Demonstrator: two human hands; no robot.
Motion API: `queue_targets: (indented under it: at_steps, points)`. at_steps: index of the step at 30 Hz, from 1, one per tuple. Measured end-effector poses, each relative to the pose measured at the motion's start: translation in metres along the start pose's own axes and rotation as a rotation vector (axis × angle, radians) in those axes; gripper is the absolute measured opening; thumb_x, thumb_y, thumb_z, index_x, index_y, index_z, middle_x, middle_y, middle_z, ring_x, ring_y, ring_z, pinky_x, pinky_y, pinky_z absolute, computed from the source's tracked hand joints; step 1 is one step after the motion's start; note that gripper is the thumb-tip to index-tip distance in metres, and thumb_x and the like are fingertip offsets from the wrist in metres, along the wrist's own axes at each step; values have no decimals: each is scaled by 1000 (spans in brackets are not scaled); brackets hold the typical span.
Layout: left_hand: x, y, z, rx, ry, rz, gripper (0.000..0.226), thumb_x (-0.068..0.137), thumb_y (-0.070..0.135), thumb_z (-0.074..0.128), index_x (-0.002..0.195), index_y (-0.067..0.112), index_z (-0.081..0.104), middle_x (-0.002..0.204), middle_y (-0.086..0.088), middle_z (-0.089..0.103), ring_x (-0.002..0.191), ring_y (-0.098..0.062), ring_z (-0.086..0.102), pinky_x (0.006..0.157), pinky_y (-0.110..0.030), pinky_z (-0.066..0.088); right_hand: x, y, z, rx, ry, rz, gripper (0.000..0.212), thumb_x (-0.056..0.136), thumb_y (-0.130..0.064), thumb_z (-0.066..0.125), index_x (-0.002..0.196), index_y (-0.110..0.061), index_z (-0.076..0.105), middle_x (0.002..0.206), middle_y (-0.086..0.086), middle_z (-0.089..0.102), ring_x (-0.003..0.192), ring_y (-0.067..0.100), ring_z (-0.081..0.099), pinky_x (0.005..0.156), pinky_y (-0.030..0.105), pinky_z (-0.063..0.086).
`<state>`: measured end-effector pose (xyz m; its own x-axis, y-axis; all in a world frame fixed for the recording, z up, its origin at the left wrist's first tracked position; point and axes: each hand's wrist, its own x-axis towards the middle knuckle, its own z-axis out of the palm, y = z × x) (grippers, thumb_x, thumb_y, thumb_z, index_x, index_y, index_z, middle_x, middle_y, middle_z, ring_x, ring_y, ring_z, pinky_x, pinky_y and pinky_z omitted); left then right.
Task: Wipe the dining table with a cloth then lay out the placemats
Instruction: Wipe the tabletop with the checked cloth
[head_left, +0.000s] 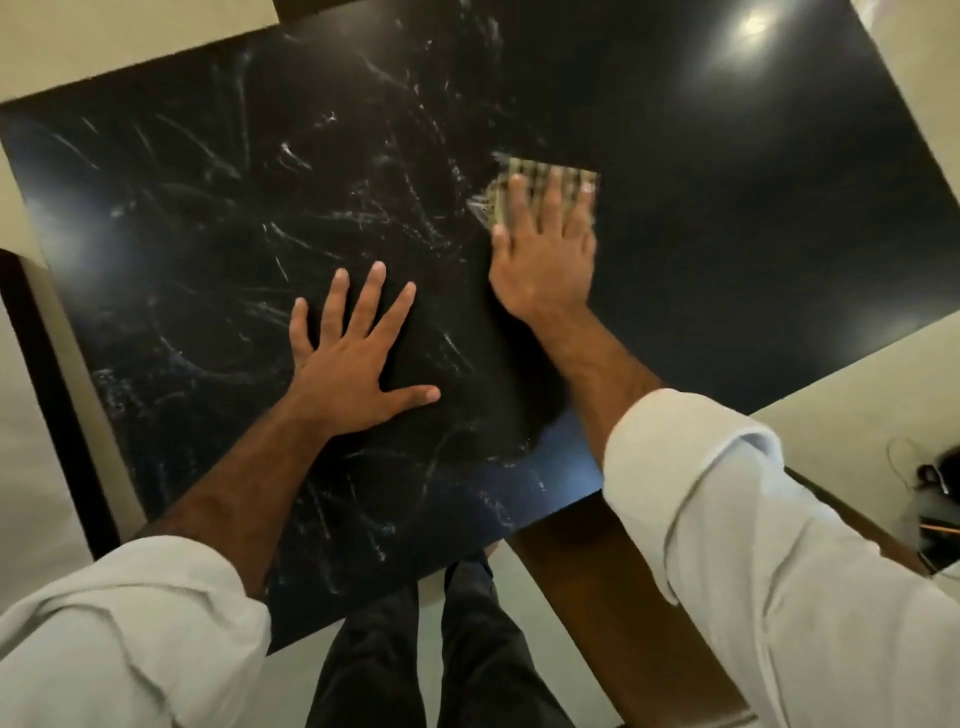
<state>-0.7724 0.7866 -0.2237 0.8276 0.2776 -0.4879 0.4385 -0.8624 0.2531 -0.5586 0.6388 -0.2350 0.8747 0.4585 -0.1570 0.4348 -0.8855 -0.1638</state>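
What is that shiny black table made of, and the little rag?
The table looks like polished black stone, maybe marble: white veins run through it and lamps reflect off it. The rag under the right hand looks like woven checked fabric, though it is blurred.

A home dining area: a glossy black marble-patterned table (218, 218) stands on pale floor tiles (57, 52), with a brown wooden chair back (613, 582) just beside the table's near corner, ceiling lights reflected in its top.

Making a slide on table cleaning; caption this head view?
Right hand presses a cloth flat on the black table; left hand braces beside it.
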Motion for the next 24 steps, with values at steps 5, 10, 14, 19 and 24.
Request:
queue_targets:
  at_steps: [5,10,14,19,24]
  points:
    - [-3,0,-2,-14,17,28,124,75,105,45,167,54,-21,172,18,-43,162,-27,-37,128,-71,-14,-115,-20,11,13,-113,-236,69,113,-54,29,177,-38,6,186,6,-4,170,42,-8,134,64,18]
    - [-17,2,0,-10,57,21,118,84,99,44,171,47,-14,179,7,-33,166,-32,-29,130,-72,-9,-195,48,-2,-30,-212,-75,70,115,-53,32,176,-42,-2,185,4,-14,170,39,-13,132,64,14]
    - [-53,4,23,51,117,29,94,99,88,34,173,47,-8,180,3,-30,167,-37,-24,129,-74,-8,-136,64,-7,21,-88,124,68,113,-50,30,177,-34,10,185,14,1,169,48,-1,129,72,24]
    - [-68,-1,49,59,172,18,86,103,84,31,174,46,-2,183,1,-19,168,-39,-17,128,-77,-3,-145,3,15,-8,-100,-60,70,114,-50,33,177,-36,6,185,10,-5,169,46,-6,131,69,11]
    - [-63,-9,47,17,90,48,77,109,70,30,173,47,-7,180,5,-29,166,-37,-26,127,-77,-9,-287,4,24,-10,-269,-164,72,116,-53,30,175,-42,-11,184,1,-22,169,37,-20,135,64,10]
